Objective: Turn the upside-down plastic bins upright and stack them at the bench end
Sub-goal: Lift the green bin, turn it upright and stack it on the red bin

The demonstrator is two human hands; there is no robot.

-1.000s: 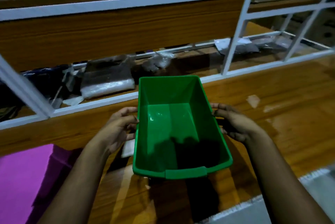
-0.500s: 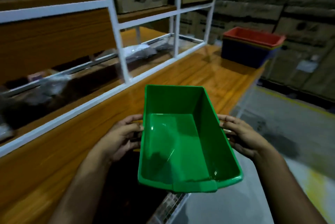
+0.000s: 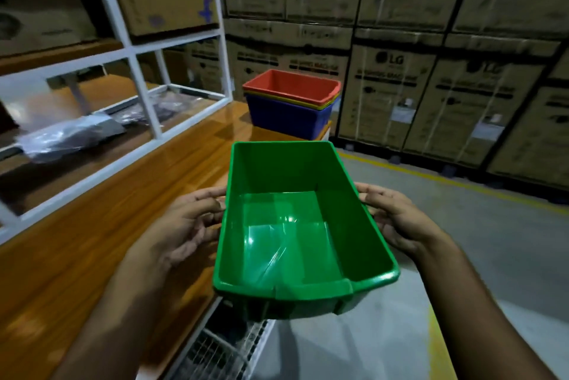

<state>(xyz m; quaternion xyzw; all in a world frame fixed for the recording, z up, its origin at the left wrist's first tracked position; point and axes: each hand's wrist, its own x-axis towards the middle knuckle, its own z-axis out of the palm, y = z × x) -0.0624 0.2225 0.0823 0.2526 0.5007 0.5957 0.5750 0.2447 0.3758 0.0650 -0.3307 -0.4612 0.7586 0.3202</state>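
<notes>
Green bin (image 3: 295,225) is upright, open side up, empty inside, held in the air w/ both hands just past the bench's near right edge, partly over the grey floor (image 3: 480,256). Left hand (image 3: 181,225) is clamped on the bin's left long wall, fingers curled under the rim; right hand (image 3: 397,219) is clamped on the right long wall the same way. Bin tilts a bit, near short end lower.

Wooden bench (image 3: 92,241) runs away along the left. At its far end, by the right corner, sits a stack of upright bins (image 3: 292,102): blue at the bottom, a yellow rim showing above it, red on top. Stack is well apart from the green bin.

White rack frame (image 3: 138,77) stands along the bench's left edge, w/ plastic-wrapped items (image 3: 70,133) behind it. Cardboard cartons (image 3: 431,87) fill the back wall.
</notes>
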